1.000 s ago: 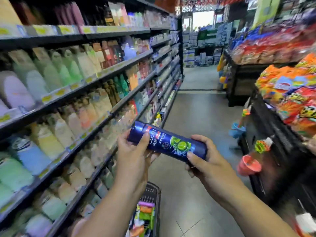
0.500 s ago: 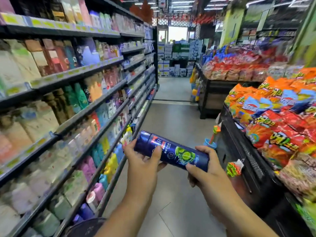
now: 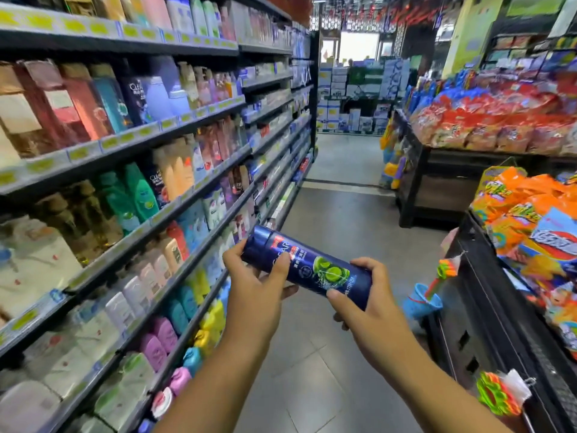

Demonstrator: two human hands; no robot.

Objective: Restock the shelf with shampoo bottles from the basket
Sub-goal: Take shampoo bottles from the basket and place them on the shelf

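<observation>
A dark blue shampoo bottle (image 3: 307,267) with a green lime picture lies sideways in front of me, cap end to the upper left. My left hand (image 3: 256,292) grips the cap end with fingers and thumb around it. My right hand (image 3: 368,310) holds the bottom end, thumb on the front. The tall shelf (image 3: 131,137) on my left carries rows of shampoo bottles on several levels, including dark blue bottles (image 3: 137,98) on an upper level. The basket is out of view.
A grey tiled aisle (image 3: 340,214) runs ahead to stacked boxes at the far end. On the right stands a black display rack (image 3: 474,276) piled with orange and red snack bags, with small toys hanging from its edge.
The view has risen and moved forward along the aisle; the basket that was below my arms is no longer seen. Both hands still hold the bottle the same way.
</observation>
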